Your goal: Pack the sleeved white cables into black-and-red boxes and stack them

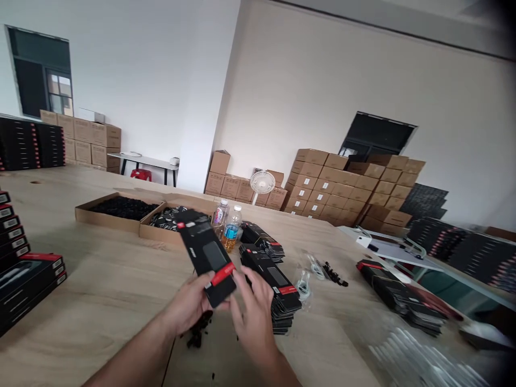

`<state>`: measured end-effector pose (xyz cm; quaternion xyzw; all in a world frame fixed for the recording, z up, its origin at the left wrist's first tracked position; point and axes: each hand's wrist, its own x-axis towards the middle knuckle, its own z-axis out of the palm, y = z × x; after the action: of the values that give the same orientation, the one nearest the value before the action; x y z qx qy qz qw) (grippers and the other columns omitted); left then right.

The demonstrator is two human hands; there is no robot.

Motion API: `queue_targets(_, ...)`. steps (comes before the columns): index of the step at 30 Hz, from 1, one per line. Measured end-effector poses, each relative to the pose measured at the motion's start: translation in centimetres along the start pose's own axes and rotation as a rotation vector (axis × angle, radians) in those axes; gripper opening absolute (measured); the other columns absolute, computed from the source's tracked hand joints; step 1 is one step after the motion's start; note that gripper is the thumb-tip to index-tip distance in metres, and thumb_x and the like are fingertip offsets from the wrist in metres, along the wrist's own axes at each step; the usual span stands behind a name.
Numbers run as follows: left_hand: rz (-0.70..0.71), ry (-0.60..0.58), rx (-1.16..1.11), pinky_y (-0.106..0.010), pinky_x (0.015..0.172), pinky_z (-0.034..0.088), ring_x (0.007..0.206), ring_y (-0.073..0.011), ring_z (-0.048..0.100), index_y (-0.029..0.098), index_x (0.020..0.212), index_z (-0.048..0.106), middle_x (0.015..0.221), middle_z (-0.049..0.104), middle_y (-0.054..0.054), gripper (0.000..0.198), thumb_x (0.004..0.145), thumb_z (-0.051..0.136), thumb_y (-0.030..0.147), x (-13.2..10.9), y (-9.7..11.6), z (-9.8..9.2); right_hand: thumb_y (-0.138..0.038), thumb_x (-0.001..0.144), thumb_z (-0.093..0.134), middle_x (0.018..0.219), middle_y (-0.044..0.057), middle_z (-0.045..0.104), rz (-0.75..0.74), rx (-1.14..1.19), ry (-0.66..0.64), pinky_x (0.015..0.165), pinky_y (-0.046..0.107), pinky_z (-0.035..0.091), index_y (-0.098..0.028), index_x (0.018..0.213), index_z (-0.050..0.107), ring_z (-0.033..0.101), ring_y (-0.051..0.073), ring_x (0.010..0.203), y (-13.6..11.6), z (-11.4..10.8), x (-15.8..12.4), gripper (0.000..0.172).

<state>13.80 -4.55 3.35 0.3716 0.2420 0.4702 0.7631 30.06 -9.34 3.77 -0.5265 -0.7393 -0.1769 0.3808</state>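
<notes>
A flat black carton with a red band and a grey window panel is held up over the table, tilted away from me. My left hand grips its near left edge, with the thumb on top. My right hand is at the near right corner, its fingers bent against the carton's edge by the red band. Just right of it lies a stack of similar flat black cartons. Small black pieces are scattered on the table below my left hand.
Two open cardboard trays of black parts stand ahead, beside two bottles. Finished-looking black boxes are stacked at left. Bagged white cables, another carton stack and clear plastic sleeves lie at right.
</notes>
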Motion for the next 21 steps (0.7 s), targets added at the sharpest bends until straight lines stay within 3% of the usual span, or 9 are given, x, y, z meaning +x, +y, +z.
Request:
queue_targets(3,0.093,0.198,0.101,-0.043,0.071,0.062,0.099,-0.0280,0.067,0.016,0.102,0.069,0.107,0.073,-0.013,0.038,0.070,0.074,0.036,0.7,2.1,-2.0,-0.012,0.085,0.046,0.106,0.010,0.068,0.184,0.195,-0.090,0.089,0.039,0.045,-0.019,0.100,0.068,0.062,0.025,0.102,1.5,2.6,1.9,0.029)
queue_targets(5,0.110,0.251,0.169,-0.041,0.066,0.063,0.094,-0.0281,0.068,0.015,0.096,0.069,0.098,0.074,-0.012,0.036,0.064,0.076,0.031,1.1,2.6,-2.9,-0.008,0.081,0.045,0.086,0.006,0.068,0.262,0.338,-0.217,0.075,0.031,0.049,-0.019,0.083,0.067,0.064,0.020,0.084,2.3,4.1,1.7,0.025)
queue_targets(7,0.114,0.268,0.223,-0.037,0.063,0.062,0.085,-0.0254,0.069,0.014,0.090,0.070,0.087,0.074,-0.009,0.033,0.059,0.078,0.024,1.5,2.5,-3.2,-0.003,0.073,0.047,0.079,0.003,0.066,0.275,0.432,-0.356,0.069,0.027,0.048,-0.019,0.078,0.065,0.063,0.017,0.076,2.3,5.0,0.8,0.025)
queue_targets(10,0.117,0.273,0.289,-0.030,0.060,0.061,0.071,-0.0178,0.066,0.014,0.083,0.071,0.076,0.071,-0.003,0.029,0.055,0.076,0.016,1.8,1.8,-2.9,0.001,0.062,0.052,0.085,0.001,0.066,0.216,0.484,-0.495,0.076,0.027,0.047,-0.021,0.084,0.065,0.061,0.017,0.083,1.4,5.2,-0.8,0.034)
queue_targets(15,0.076,0.272,0.360,-0.027,0.053,0.059,0.059,-0.0145,0.063,0.014,0.076,0.069,0.066,0.068,-0.001,0.023,0.053,0.072,0.013,1.8,0.6,-2.0,-0.001,0.067,0.056,0.089,0.002,0.067,0.204,0.455,-0.490,0.082,0.030,0.046,-0.021,0.085,0.066,0.061,0.020,0.089,0.0,5.2,-1.2,0.029)
queue_targets(21,0.058,0.236,0.417,-0.027,0.057,0.059,0.073,-0.0191,0.068,0.015,0.085,0.071,0.078,0.073,-0.005,0.024,0.062,0.069,0.021,1.5,0.1,-2.1,-0.001,0.070,0.054,0.080,0.001,0.066,0.287,0.232,-0.483,0.071,0.026,0.044,-0.022,0.084,0.069,0.062,0.017,0.076,1.2,4.3,-0.9,0.030)
